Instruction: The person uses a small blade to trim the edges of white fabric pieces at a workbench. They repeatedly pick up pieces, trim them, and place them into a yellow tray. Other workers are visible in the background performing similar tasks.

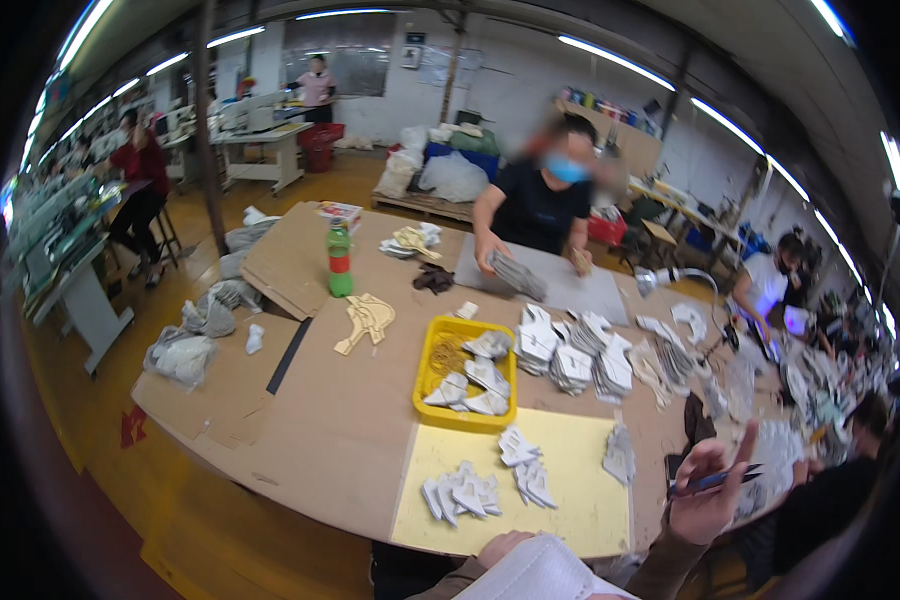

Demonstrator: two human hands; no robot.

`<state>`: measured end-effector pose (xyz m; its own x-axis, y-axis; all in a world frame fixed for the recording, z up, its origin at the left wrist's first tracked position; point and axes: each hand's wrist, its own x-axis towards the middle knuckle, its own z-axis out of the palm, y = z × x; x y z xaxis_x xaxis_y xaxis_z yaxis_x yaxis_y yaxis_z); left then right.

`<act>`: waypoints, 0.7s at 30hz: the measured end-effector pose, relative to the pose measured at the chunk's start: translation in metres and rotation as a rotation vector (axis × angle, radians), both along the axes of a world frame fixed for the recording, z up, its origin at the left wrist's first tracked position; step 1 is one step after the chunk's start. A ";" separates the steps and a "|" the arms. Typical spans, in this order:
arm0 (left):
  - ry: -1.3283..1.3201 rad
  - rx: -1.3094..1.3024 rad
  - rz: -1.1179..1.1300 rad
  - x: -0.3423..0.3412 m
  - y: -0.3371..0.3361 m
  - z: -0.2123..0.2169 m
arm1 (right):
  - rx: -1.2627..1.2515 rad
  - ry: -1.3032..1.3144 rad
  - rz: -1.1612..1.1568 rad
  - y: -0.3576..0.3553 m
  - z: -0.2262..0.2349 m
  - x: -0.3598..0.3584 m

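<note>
My right hand (705,500) is raised over the right edge of the yellow sheet (570,510), index finger stretched up. Dark thread snips (712,481) lie across its palm, held by the other fingers. At the table's near edge, only part of my left hand (505,548) shows; a white textured piece (540,575) in front hides its fingers. Just beyond it on the sheet are small piles of grey-white cut fabric pieces (462,493), with more pieces (530,470) beside them. A grey pile (619,455) lies by the sheet's right edge.
A yellow plastic basket (423,405) holds rubber bands and fabric pieces. Right of it stand several banded stacks (572,368). A green bottle (339,260) and cream pieces (367,320) are farther left. Across the table, a masked person (540,205) handles a grey stack (515,275).
</note>
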<state>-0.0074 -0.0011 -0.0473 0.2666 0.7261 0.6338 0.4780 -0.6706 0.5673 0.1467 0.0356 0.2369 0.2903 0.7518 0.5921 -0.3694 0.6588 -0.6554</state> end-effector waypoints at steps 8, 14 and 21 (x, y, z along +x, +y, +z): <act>0.152 0.026 0.058 -0.002 -0.001 0.037 | 0.378 -0.390 0.740 -0.059 0.106 0.015; 0.174 0.032 0.144 0.007 -0.004 0.034 | 0.488 -0.223 1.149 -0.069 0.087 0.051; 0.150 -0.053 0.114 0.006 -0.003 0.038 | 0.474 -0.118 1.130 -0.055 0.063 0.088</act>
<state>-0.0018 -0.0040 -0.0094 0.2697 0.7880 0.5534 0.6310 -0.5787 0.5166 0.2351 -0.0193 0.2995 -0.4578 0.2494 0.8533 -0.8412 0.1893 -0.5066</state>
